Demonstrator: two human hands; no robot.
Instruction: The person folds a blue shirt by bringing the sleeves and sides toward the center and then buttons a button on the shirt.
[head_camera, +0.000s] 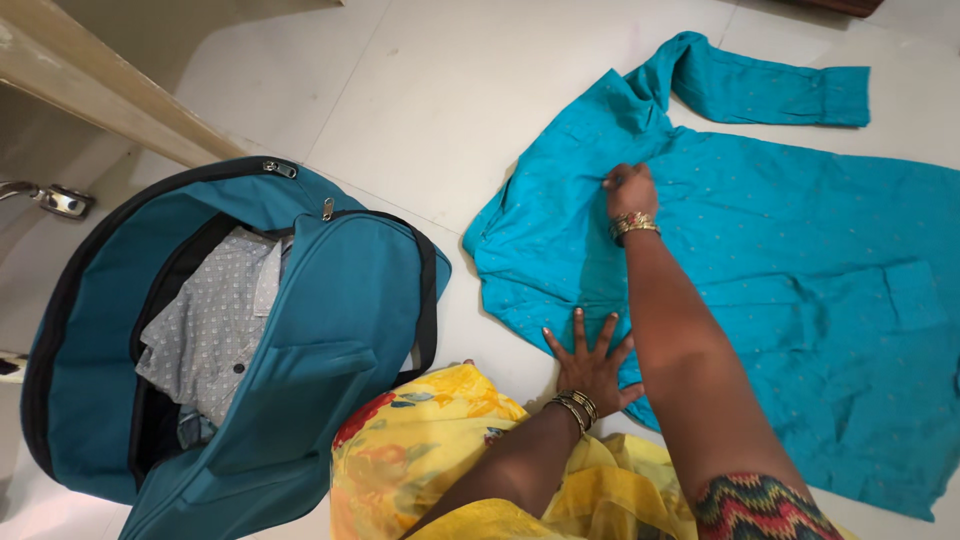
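Observation:
A teal long-sleeved shirt (790, 250) lies spread flat on the pale tiled floor, one sleeve stretched out at the top. My left hand (590, 362) presses flat on its near edge with fingers spread. My right hand (630, 190) reaches further in and pinches the fabric near the collar and shoulder. Both wrists wear gold bangles.
An open teal bag (340, 330) lies on the floor at left, with a grey dotted shirt (210, 330) inside. A wooden door edge (90, 90) and a metal handle (60, 200) are at upper left. My yellow flowered clothing (430, 450) fills the bottom centre.

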